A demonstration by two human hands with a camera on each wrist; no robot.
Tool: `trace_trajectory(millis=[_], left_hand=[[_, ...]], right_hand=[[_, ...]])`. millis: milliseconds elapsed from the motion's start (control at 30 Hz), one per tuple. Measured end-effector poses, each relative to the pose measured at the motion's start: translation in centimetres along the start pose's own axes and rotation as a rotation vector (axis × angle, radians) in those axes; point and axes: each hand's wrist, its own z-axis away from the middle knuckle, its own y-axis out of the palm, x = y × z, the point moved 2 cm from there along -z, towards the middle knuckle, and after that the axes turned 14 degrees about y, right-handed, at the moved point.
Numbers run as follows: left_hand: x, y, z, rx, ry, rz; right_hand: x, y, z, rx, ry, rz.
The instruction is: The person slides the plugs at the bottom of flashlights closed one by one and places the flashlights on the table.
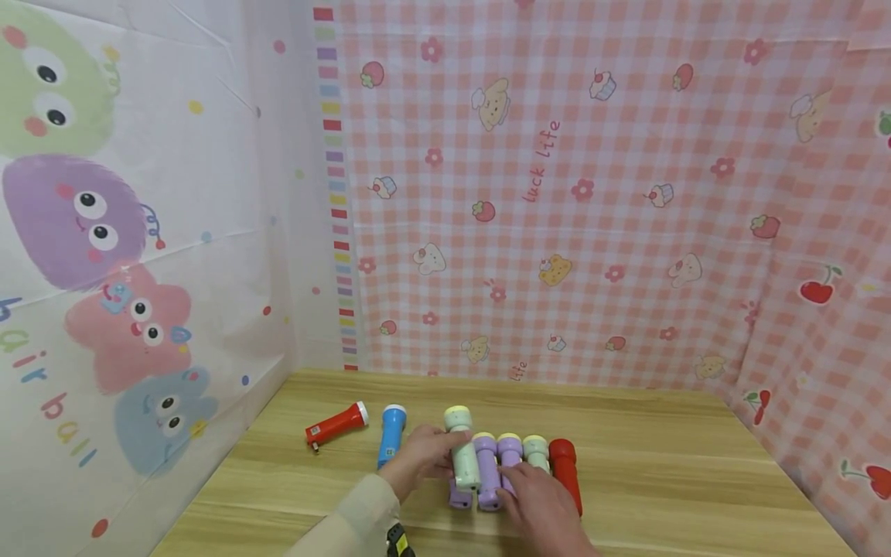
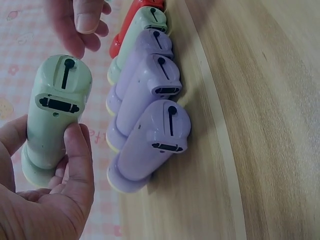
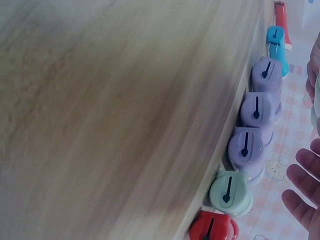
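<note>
My left hand (image 1: pixel 420 452) holds a pale green flashlight (image 1: pixel 464 463) with a cream rim, thumb and fingers around its body. In the left wrist view the held flashlight (image 2: pixel 52 120) is lifted beside the row, its end with a black slot toward the camera. Three purple flashlights (image 2: pixel 155 140) lie side by side, the nearest partly hidden in the head view. Beyond them are another pale green flashlight (image 3: pixel 231 192) and a red flashlight (image 1: pixel 565 472). My right hand (image 1: pixel 543 507) hovers over the row with loosely extended fingers and grips nothing.
Left of the row, a blue flashlight (image 1: pixel 392 435) lies on the wooden table (image 1: pixel 682 472). Farther left is a red flashlight with a white rim (image 1: pixel 339 425), set at an angle. Patterned cloth (image 1: pixel 592 232) hangs behind the table and along both sides.
</note>
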Motion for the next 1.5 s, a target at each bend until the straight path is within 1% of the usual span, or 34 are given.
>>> trace_trajectory(millis=[233,433,567,833,1000,1067,1200,1333,1500], left_hand=[[0.2,-0.3,-0.2,-0.011,-0.008,-0.019],[0.3,-0.7,-0.3,-0.013,0.006,0.001],[0.6,-0.9,-0.3,-0.011,0.011,0.016],[1.2,-1.4,-0.4,-0.018,0.021,0.022],[1.3,-1.8,-0.3,-0.027,0.004,0.005],[1.3,-2.0,-0.2,-0.033,-0.005,-0.006],[1.3,-2.4,-0.1,-0.044,-0.021,-0.022],[1.4,-2.6,-0.1,-0.046,-0.026,-0.027],[1.8,-2.9,-0.1,-0.051,-0.029,-0.024]], right_hand=[[-1.4,0.2,0.0,-0.026,0.063,0.002],[-3.0,0.1,-0.3,0.013,0.151,-0.006],[-4.2,0.2,-0.4,0.012,0.174,-0.017],[-5.9,0.3,-0.8,0.032,0.182,0.008],[-6.6,0.8,-1.2,0.096,0.184,0.028],[-6.6,1.0,-1.3,0.130,0.171,0.033],[-6.4,1.2,-1.4,0.161,0.139,0.041],[-6.4,1.5,-1.5,0.188,0.141,0.069],[-6.4,2.1,-1.2,0.205,0.138,0.071]])
